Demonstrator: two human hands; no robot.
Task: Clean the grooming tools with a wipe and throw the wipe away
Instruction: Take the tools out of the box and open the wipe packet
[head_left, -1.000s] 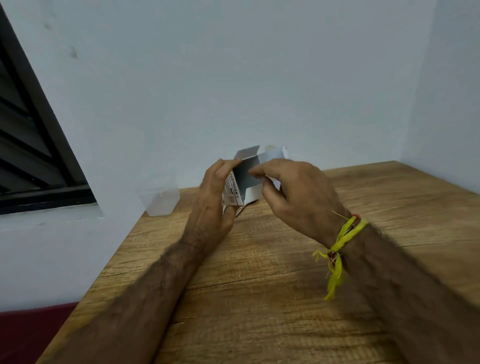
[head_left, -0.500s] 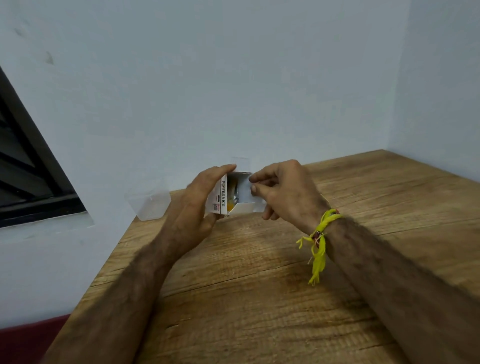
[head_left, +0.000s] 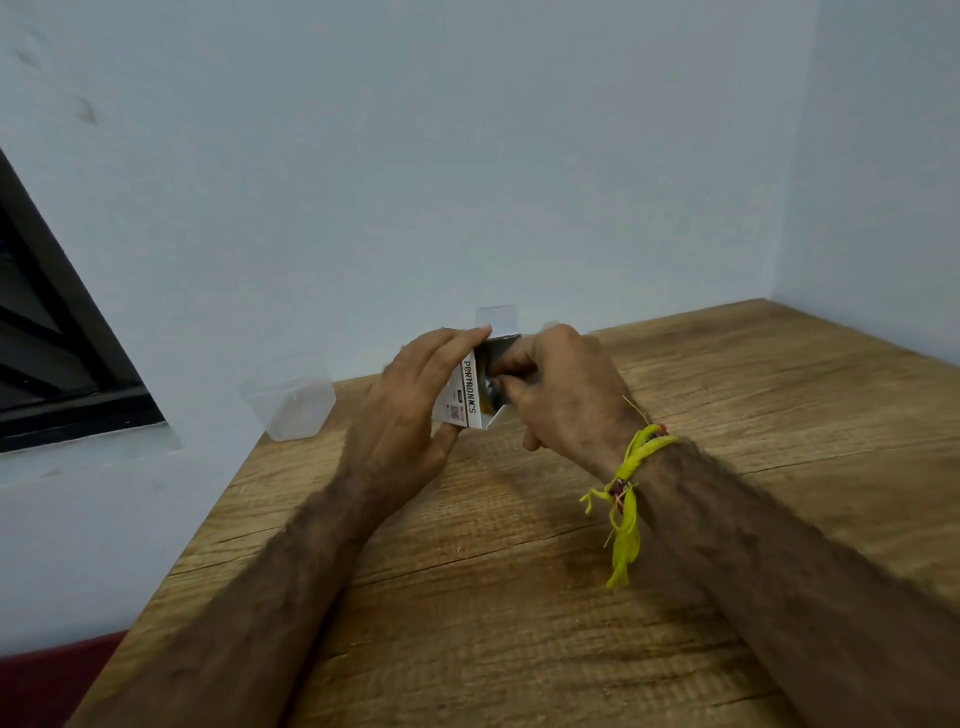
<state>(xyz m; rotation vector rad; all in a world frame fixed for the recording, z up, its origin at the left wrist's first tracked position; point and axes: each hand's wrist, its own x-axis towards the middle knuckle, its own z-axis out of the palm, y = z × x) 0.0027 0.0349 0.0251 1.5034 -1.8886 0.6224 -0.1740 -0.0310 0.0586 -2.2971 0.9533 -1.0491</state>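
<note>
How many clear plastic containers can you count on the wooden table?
1. The clear plastic container stands at the table's back left edge against the wall, left of both hands. Others may be hidden behind them.

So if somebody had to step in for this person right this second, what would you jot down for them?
Left hand: grip around the small white box, held above the wooden table.
Right hand: fingers reaching into the box's open end; whether they hold anything is hidden.
A clear plastic container stands by the wall.
Done: box opened.
Left: take the contents out, wipe the tools, bin the wipe. No wipe or bin is in sight.
</note>
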